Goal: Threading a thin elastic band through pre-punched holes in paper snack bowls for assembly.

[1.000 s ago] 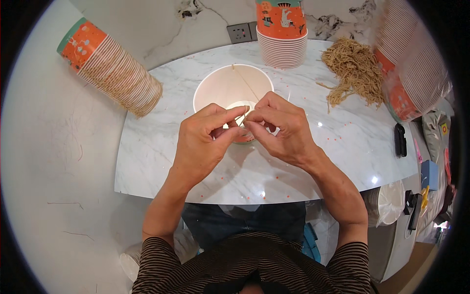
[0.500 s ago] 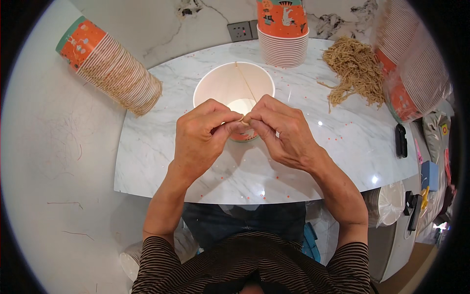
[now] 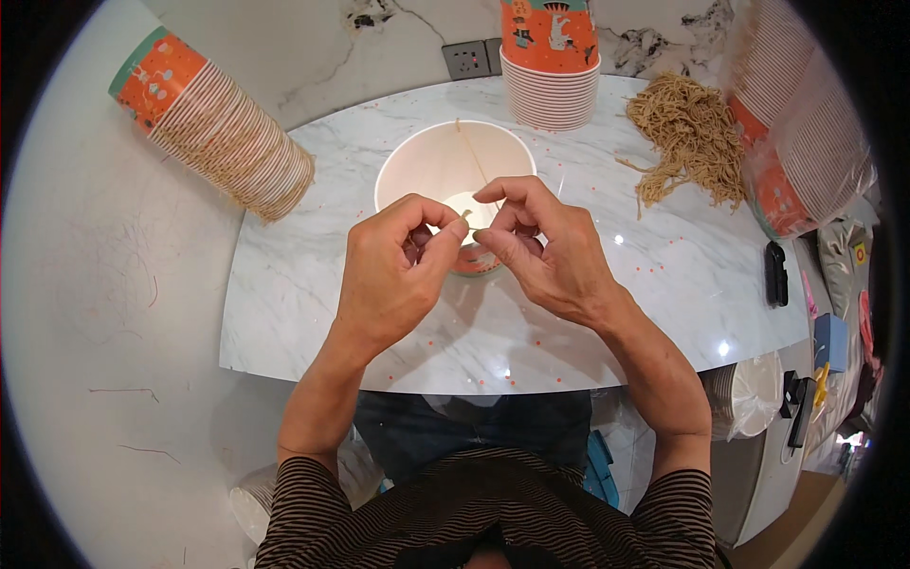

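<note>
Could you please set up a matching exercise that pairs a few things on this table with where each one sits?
Things:
1. open cup
2. upright cup stack
3. heap of tan strings
4. tipped cup stack

Places:
A. far right of the table
B. lying off the table's left end
C. right behind both hands
D. far edge, beside the wall socket

Pairs: 1-C, 2-D, 3-A, 4-B

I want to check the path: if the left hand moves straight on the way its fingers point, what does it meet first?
Most likely the right hand: the left hand points right, fingertips nearly touching it above the paper cup. Depth is unclear.
</note>
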### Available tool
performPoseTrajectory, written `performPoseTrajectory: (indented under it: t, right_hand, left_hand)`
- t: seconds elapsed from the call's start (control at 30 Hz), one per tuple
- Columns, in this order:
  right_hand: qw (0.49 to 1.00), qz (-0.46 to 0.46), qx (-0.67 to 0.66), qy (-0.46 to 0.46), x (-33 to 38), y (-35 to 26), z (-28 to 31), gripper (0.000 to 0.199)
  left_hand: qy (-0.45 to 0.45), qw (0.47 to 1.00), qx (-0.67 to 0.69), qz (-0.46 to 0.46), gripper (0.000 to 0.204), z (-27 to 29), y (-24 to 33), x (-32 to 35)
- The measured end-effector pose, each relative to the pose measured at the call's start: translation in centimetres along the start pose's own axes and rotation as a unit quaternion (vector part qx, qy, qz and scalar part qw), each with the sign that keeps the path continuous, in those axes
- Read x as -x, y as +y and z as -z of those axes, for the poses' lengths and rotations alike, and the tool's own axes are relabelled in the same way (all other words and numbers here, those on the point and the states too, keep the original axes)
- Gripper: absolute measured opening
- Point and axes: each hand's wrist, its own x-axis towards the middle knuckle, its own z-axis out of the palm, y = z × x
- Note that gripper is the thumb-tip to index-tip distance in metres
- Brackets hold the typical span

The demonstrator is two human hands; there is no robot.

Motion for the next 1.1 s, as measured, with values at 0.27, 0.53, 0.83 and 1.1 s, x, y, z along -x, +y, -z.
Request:
performPoseTrajectory:
  t: [0.27,0.53,0.83,1.1]
  right_hand:
    - [0.997,0.066,0.044,0.017,-0.1,0.7,0.2,0.025]
    - [0.998,0.052,-0.037,0.010,0.1,0.5,-0.1,0.007]
    - [0.997,0.032,-0.060,0.023,0.3,0.7,-0.6,0.005]
    - [0.998,0.053,-0.031,0.007,0.4,0.4,-0.7,0.006]
  left_hand:
    - [-0.042,0.997,0.039,-0.045,0.009,0.3,-0.2,-0.3]
    - [-0.073,0.997,0.035,-0.016,0.011,0.5,1.0,0.1]
    - [0.029,0.999,0.040,0.012,0.006,-1.0,1.0,1.1]
    - [0.064,0.997,-0.010,-0.040,0.004,-1.4,0.6,1.2]
